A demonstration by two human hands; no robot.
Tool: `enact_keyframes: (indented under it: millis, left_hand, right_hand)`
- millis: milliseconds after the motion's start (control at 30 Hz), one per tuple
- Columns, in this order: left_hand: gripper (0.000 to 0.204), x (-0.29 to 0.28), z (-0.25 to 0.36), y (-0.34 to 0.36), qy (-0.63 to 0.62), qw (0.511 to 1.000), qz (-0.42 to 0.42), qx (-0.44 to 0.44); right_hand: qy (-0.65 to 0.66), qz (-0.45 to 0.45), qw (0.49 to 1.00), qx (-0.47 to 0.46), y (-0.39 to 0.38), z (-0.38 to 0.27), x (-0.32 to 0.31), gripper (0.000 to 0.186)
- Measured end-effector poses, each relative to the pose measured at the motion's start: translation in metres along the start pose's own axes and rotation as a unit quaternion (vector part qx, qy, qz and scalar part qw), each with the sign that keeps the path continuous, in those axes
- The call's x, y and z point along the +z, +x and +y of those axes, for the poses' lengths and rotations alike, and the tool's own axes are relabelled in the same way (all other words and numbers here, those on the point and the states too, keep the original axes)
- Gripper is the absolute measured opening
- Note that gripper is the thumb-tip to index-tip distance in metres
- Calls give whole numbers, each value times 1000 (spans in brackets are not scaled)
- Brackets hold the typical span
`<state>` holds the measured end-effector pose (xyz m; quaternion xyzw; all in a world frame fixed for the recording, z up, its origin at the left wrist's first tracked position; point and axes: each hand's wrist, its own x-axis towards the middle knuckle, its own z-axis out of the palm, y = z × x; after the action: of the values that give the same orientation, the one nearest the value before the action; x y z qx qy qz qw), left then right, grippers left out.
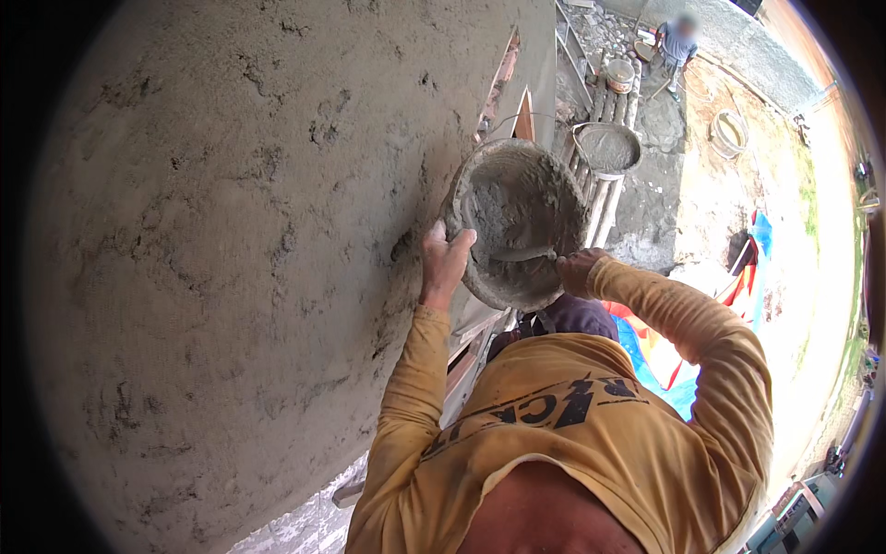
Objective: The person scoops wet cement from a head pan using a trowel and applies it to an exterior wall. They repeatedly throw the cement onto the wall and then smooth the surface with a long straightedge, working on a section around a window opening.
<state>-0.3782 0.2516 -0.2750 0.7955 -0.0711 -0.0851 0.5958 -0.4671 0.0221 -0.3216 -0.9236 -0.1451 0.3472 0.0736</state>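
Note:
My left hand (445,258) grips the left rim of a round, mortar-crusted basin (528,286), thumb over the edge and the other fingers out of sight underneath. Wet grey mortar (508,208) coats the basin's inside. At the basin's lower right, my right hand (580,271) is closed round the handle of a trowel, whose blade (523,253) lies in the mortar. The basin is tilted toward me, close beside the rough plastered wall (249,258) on my left.
Past the basin, a bucket of mortar (609,148) stands on scaffold poles (602,208), with another bucket (620,74) farther along. Down on the ground are a person (678,44) and a round tub (729,134). A blue and orange tarp (678,374) lies below right.

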Motion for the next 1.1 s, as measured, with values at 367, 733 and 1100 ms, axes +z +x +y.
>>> enact_keyframes:
  millis: [367, 733, 1100]
  left_hand:
    - [23, 36, 8, 13, 137, 989, 8, 53]
    - [28, 45, 37, 27, 171, 967, -117, 147]
    - [29, 38, 1, 34, 12, 999, -30, 7]
  right_hand:
    - [113, -6, 992, 64, 0, -18, 2, 32]
    - [151, 113, 977, 98, 21, 28, 27, 31]
    - [720, 13, 694, 20, -2, -7, 51, 28]
